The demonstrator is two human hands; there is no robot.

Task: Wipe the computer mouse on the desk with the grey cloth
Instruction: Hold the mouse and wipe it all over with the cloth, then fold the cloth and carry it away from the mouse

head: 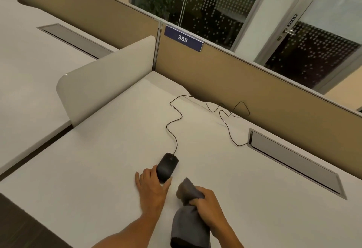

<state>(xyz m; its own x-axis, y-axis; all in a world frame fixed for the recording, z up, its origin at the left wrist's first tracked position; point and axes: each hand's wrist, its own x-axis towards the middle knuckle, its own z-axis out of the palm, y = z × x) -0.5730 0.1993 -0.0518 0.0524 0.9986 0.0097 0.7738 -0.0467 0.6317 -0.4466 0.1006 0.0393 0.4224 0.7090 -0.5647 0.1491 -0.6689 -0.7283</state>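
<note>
Left hand point(151, 186) grips the mouse point(167, 166), right hand point(208, 202) clutches the bunched grey cloth point(189, 224); risk: wiping may snag the slack cable point(174, 122).

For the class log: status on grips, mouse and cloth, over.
Left grip holds black wired mouse. Right grip clutches grey cloth, clear of mouse. Cable trails away, no obstruction.

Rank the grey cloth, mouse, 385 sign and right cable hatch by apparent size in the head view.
1. cable hatch
2. grey cloth
3. 385 sign and mouse look alike; the sign is farther, so unranked.
</note>
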